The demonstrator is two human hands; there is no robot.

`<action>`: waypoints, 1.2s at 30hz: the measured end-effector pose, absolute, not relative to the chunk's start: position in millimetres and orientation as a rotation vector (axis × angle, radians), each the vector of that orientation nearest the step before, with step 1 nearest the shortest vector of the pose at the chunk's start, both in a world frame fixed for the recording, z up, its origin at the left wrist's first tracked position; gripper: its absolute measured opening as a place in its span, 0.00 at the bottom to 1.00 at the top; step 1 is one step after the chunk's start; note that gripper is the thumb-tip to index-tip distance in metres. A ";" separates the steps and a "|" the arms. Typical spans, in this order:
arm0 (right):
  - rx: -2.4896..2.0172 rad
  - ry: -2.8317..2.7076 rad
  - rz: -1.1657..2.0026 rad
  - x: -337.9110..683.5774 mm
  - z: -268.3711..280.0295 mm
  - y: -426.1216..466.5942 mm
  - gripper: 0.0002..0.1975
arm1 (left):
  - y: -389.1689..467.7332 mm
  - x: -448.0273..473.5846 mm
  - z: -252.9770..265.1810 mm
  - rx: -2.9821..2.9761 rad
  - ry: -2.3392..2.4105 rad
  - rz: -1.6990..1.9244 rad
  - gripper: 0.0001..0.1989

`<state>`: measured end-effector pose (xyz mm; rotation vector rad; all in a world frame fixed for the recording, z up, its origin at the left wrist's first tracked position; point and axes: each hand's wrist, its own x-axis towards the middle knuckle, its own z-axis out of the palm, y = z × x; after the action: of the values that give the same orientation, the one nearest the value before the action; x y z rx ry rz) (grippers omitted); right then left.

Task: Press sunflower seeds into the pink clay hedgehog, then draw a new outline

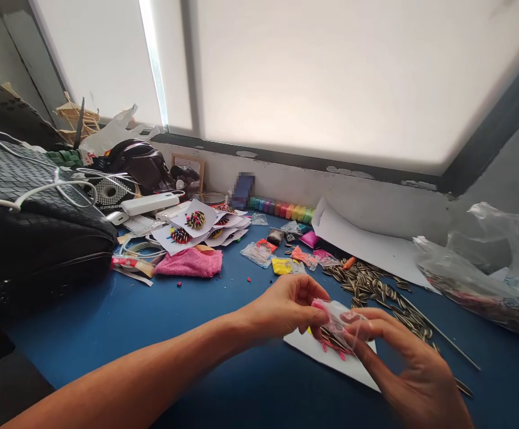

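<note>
Between my two hands is a small clear plastic bag (337, 314) with something pink in its left end. My left hand (292, 304) pinches the pink end between thumb and fingers. The clear end is gripped by the thumb and fingers of my right hand (402, 351). Below the bag lies a white paper sheet (317, 357) carrying a partly hidden piece made of striped seeds with pink and yellow bits. Loose striped sunflower seeds (370, 283) are heaped just beyond my right hand.
Small bags of coloured clay, including a yellow one (281, 266), lie beyond my hands. A thin rod (442, 336) rests by the seeds. Left of these are a pink cloth (190, 263), decorated paper cards (196, 217) and a black bag (40, 238). A clear plastic bag (487, 286) sits at right.
</note>
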<state>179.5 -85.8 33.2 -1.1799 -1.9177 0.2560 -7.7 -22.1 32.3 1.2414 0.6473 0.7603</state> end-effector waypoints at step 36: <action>-1.384 -1.427 0.889 174.4 51.4 -80.3 0.15 | -26.1 -10.3 38.2 1.192 0.588 0.556 0.18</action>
<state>174.4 -80.3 51.4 -1.3845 -1.4270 0.8888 -10.3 -26.1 38.2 1.1921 0.5877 0.5558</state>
